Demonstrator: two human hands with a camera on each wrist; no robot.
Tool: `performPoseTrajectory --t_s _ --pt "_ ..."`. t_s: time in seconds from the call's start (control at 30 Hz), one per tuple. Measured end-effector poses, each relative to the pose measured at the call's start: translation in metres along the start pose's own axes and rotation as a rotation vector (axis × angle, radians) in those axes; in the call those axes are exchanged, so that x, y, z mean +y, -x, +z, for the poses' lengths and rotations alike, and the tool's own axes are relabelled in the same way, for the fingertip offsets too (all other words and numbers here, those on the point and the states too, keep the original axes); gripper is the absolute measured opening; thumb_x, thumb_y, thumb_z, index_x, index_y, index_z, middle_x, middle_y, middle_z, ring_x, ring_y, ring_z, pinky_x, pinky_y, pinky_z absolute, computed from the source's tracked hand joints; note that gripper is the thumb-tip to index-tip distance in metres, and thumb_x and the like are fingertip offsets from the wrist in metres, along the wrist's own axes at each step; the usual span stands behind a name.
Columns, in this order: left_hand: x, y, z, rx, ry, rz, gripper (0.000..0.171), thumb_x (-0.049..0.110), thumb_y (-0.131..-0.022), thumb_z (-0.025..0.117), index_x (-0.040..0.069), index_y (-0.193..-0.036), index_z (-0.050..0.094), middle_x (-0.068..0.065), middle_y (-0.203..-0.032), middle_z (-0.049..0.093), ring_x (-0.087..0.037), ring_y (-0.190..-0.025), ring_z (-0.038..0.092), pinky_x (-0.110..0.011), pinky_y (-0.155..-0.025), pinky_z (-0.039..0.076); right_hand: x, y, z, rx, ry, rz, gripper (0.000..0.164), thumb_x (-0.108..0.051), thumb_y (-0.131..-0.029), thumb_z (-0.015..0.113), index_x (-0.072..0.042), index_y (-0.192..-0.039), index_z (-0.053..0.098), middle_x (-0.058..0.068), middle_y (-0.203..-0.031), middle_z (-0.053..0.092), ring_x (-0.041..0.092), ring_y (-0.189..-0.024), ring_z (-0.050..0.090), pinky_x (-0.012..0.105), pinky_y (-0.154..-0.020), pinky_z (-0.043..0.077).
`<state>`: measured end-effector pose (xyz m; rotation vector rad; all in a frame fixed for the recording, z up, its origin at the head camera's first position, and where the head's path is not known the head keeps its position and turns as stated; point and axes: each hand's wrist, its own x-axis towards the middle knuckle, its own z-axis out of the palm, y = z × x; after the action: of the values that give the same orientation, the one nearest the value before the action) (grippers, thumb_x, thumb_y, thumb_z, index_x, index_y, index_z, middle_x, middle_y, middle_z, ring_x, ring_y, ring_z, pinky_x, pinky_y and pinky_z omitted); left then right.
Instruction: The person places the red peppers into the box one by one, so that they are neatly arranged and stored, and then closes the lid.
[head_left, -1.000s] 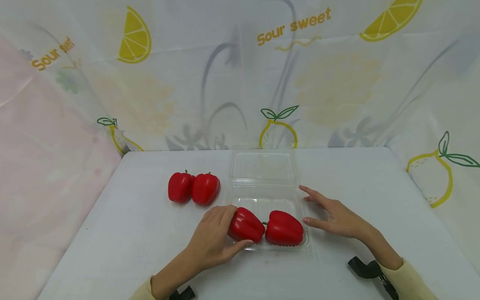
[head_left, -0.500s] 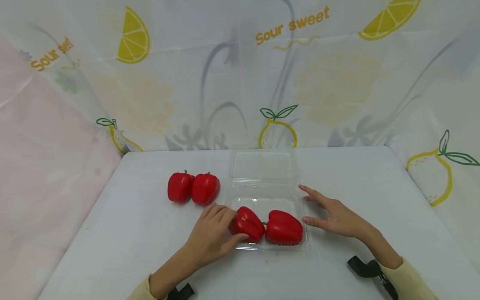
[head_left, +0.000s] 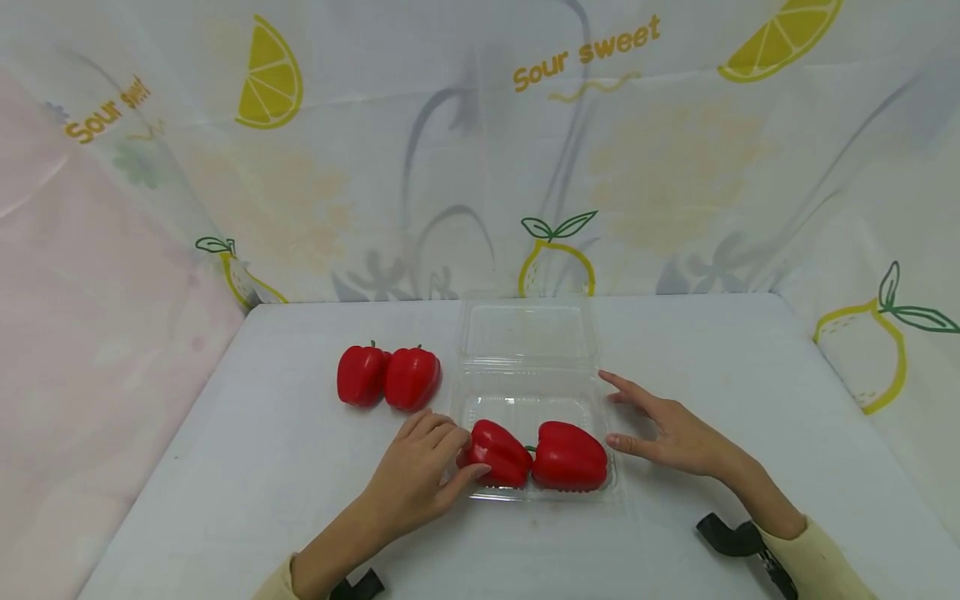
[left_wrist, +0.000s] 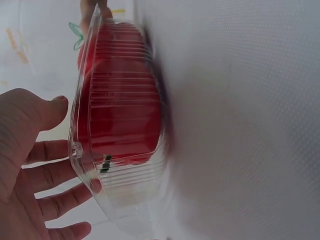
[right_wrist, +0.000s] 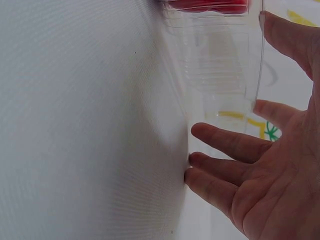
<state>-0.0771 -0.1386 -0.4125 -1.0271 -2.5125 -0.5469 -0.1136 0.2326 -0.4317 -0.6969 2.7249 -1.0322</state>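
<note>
A clear plastic clamshell container (head_left: 540,404) stands with its lid folded back. Two red bell peppers lie side by side in its near half: a left bell pepper (head_left: 500,454) and a right bell pepper (head_left: 570,456). My left hand (head_left: 420,467) is at the container's left edge, fingers spread and thumb apart, partly covering the left pepper in the head view. Through the container wall, the left wrist view shows red pepper (left_wrist: 125,110) beside the loose fingers. My right hand (head_left: 671,437) rests by the right wall, its fingers extended; the thumb and index finger are close to the rim (right_wrist: 261,50).
Two more red bell peppers stand together on the white table at left: one bell pepper (head_left: 362,377) and another bell pepper (head_left: 412,379). The transparent lid (head_left: 528,332) lies behind the base. A lemon-print cloth (head_left: 450,150) hangs at the back.
The left hand has eased its grip on the left pepper and drawn slightly left, the thumb pulling away. The right hand and the peppers have hardly moved.
</note>
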Motion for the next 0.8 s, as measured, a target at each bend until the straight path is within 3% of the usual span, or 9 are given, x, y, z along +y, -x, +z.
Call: performPoseTrajectory --t_s 0.47,0.8 --pt "-0.007 0.001 -0.005 0.073 0.062 -0.012 0.045 0.03 -0.072 0.087 0.01 -0.106 0.065 0.002 -0.097 0.065 -0.014 -0.094 0.06 -0.036 -0.082 0.055 0.001 -0.001 0.002 0.001 -0.008 -0.002 0.081 -0.046 -0.087 0.07 -0.023 -0.154 0.031 0.011 -0.135 0.058 0.034 -0.125 0.053 0.066 -0.091 0.045" --pt "-0.021 0.006 -0.01 0.104 0.11 -0.07 0.055 0.025 -0.068 0.091 0.009 -0.112 0.062 -0.001 -0.104 0.064 -0.016 -0.099 0.059 -0.036 -0.081 0.056 0.0 0.0 0.001 0.002 -0.015 -0.003 0.081 -0.045 -0.088 0.07 -0.022 -0.154 0.031 0.012 -0.135 0.058 0.034 -0.125 0.053 0.066 -0.091 0.045"
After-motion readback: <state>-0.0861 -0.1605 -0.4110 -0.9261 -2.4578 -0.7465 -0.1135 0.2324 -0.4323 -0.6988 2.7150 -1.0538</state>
